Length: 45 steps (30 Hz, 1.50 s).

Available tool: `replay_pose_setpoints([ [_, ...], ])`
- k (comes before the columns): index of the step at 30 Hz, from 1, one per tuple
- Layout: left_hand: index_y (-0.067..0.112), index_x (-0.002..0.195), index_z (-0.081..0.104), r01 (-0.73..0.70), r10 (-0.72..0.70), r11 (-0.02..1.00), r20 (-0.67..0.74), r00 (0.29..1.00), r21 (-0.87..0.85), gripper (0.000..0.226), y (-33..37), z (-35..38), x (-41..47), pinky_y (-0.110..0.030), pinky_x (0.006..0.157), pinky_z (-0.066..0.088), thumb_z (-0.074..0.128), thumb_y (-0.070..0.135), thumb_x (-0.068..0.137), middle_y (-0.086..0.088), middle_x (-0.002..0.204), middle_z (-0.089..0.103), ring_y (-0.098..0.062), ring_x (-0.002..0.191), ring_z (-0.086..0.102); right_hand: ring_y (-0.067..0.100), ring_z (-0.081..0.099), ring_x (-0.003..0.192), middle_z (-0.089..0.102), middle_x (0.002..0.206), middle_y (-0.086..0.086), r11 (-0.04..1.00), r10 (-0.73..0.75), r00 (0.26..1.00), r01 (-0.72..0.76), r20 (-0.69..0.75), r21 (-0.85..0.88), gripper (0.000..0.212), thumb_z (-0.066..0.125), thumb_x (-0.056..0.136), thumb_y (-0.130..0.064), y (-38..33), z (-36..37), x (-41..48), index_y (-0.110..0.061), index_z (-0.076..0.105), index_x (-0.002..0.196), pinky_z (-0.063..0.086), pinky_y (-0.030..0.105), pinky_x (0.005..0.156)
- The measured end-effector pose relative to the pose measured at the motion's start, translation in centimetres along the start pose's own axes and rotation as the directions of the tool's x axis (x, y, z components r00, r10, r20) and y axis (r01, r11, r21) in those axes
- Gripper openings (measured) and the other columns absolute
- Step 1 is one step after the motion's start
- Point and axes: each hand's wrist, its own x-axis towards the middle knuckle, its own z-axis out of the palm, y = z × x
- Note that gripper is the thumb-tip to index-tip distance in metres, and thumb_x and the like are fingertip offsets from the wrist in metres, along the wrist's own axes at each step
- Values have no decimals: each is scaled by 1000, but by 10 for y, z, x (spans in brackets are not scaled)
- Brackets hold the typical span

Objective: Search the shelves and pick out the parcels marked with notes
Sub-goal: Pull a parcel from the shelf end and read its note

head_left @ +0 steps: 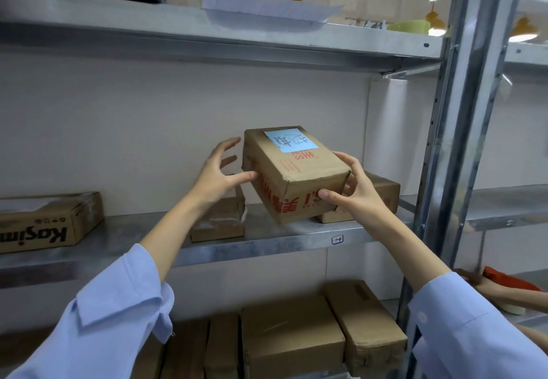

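Middle shelf (267, 242): the parcel (299, 183) is tilted just above its front edge, beside a smaller carton (385, 195). It is held chiefly by the right hand (355, 192), thumb on the near face and fingers curled round the right corner. The left hand (219, 171), above the shelf, has its fingers spread wide, only the thumb touching. Risk: this one-sided grip could let the parcel roll left and drop onto the shelf, or dislodge the blue note (292, 140) on top.

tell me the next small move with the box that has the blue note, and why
Probably close the left hand on the box and draw it off the middle shelf: its blue note marks it as a pick, the right hand grips the near corner, and the left fingers are spread.
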Motion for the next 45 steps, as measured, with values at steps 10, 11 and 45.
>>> replay_pose_setpoints([
  [10,25,139,46,14,-13,998,22,1000,-59,100,-8,-24,-2,-25,99,48,94,39,53,5,134,53,-14,119,57,14,61,117,60,130,1,998,-30,999,31,14,-62,76,79,72,-26,0,2,9,-30,42,139,54,31,93],
  [11,22,137,49,6,-6,999,15,1000,-40,92,-8,-25,-4,-19,98,46,93,35,56,3,134,53,-11,119,55,15,61,117,59,129,0,993,-37,999,35,-11,-108,77,81,70,-31,2,1,12,-32,44,137,54,31,92],
  [45,22,139,47,-43,43,999,-104,994,8,81,-17,-1,-17,-37,105,47,78,33,65,7,136,56,-9,127,51,-8,60,108,57,128,-14,997,-29,988,17,-155,-81,68,77,77,-35,-3,26,15,-28,49,139,51,15,82],
])
